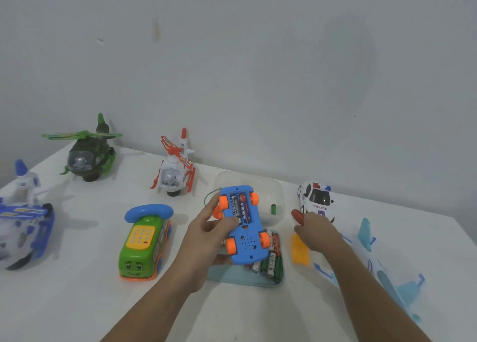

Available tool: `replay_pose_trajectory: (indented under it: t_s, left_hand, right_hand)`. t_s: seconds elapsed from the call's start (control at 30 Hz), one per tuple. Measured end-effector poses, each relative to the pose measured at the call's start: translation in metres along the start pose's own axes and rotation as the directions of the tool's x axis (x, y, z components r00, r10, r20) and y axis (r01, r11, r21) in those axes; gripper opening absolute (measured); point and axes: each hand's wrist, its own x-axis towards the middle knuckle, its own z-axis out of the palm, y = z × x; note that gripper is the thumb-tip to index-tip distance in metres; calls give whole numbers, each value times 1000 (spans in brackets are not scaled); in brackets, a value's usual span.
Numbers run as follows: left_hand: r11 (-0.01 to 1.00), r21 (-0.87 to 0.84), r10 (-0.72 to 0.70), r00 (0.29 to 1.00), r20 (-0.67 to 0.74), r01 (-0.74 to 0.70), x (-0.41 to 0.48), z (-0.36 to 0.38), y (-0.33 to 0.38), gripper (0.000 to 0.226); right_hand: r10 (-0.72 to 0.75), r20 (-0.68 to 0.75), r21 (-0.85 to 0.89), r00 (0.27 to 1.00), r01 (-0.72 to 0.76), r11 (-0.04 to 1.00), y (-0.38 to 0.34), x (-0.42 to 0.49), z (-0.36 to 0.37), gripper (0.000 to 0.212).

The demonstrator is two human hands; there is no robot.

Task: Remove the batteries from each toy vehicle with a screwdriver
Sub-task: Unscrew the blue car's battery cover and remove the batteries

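Observation:
My left hand (206,234) grips a blue toy car (244,234) with orange wheels, turned belly up above the table. Its battery bay is uncovered and two batteries (239,208) lie inside, my thumb resting near them. My right hand (316,232) is curled round a red-handled screwdriver (296,216), low over the table in front of the white police car (316,199). An orange battery cover (300,250) lies flat beside that hand. Under the blue car a pale blue tray (232,277) holds several loose batteries (271,263).
A clear plastic box (273,186) behind the blue car holds a green battery (273,209). A green phone bus (144,243), a red-white helicopter (175,172), a dark green helicopter (86,153), a blue-white toy (22,220) and a light blue plane (382,266) stand around.

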Motion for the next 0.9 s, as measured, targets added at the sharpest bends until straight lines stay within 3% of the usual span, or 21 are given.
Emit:
replay_pose_trajectory:
  t_s: [0.1,0.17,0.23,0.27,0.33,0.4,0.43,0.5,0.63,0.9]
  left_hand:
    - [1000,7,-9,1000,-22,9,1,-1,0,41]
    - [1000,19,-15,1000,-25,16,1,-1,0,41]
    - [999,35,-9,1000,-25,10,1,-1,0,48]
    - [999,40,-7,1000,-25,8,1,-1,0,52]
    - [999,39,-7,1000,-25,8,0,1,3,55]
    - [999,37,-13,1000,-24,14,0,3,4,53]
    - [999,43,-9,1000,-25,10,1,4,4,52]
    - [998,56,-3,999,-32,5,0,6,6,51]
    - [997,70,15,999,-29,-13,3,9,9,53]
    - [998,45,40,999,-3,-40,11,11,11,57]
  right_hand:
    - [-54,-75,74,996,59,996,-8,-14,-16,30]
    - [-120,-200,180,972,157,971,-14,-30,-36,31]
    - [-206,-381,288,902,327,900,-23,-46,-57,35]
    - [-211,-449,390,868,403,828,-28,-55,-66,36]
    - [-192,-486,676,853,506,535,-40,-68,-80,35]
    - [-220,-441,833,870,488,261,-49,-72,-86,32]
    - [-239,-423,860,874,470,198,-53,-72,-86,28]
    - [-277,-419,858,864,477,189,-59,-68,-80,15]
    - [-359,-450,805,817,546,232,-67,-59,-61,28]
    - [-424,-522,724,740,647,238,-75,-42,-46,29]
